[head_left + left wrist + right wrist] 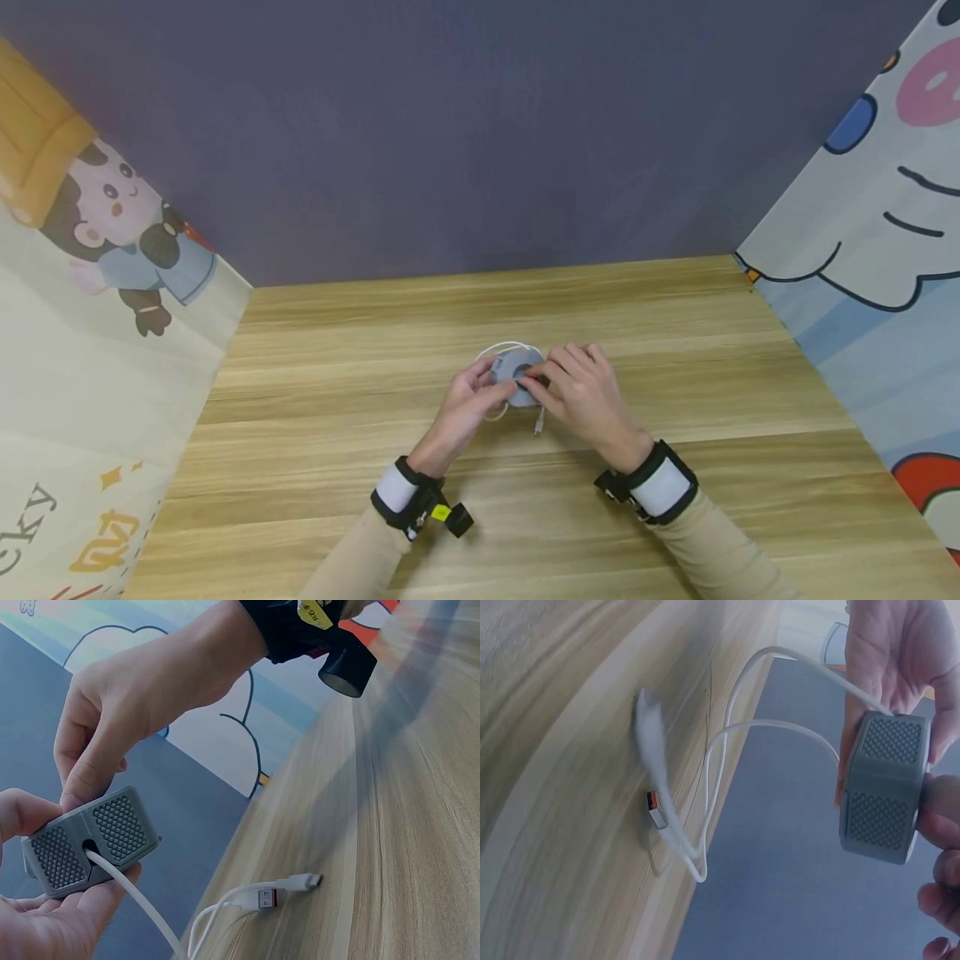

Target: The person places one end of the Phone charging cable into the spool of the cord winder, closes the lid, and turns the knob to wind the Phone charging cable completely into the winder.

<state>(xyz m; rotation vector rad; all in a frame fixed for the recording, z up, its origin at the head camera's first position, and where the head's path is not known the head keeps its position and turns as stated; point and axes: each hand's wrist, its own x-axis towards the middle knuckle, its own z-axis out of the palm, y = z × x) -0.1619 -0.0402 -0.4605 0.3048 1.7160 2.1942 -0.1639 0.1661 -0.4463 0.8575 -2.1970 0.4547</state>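
A grey cable winder with a rounded body and studded side panels is held above the table. My left hand grips it by its edge, thumb on the near face and fingers behind. At the middle of that face, the thumb and fingertips of my right hand pinch the winder's hub. A white USB cable comes out of a slot in the side, and loops of it hang beside the winder. Its two ends dangle close over the wood: a flat USB plug with a red-orange insert and a smaller connector.
The wood-grain table stretches out around both hands. A dark grey-blue panel rises at its far edge. Cartoon-printed panels stand at the left and right. Each wrist wears a strapped camera.
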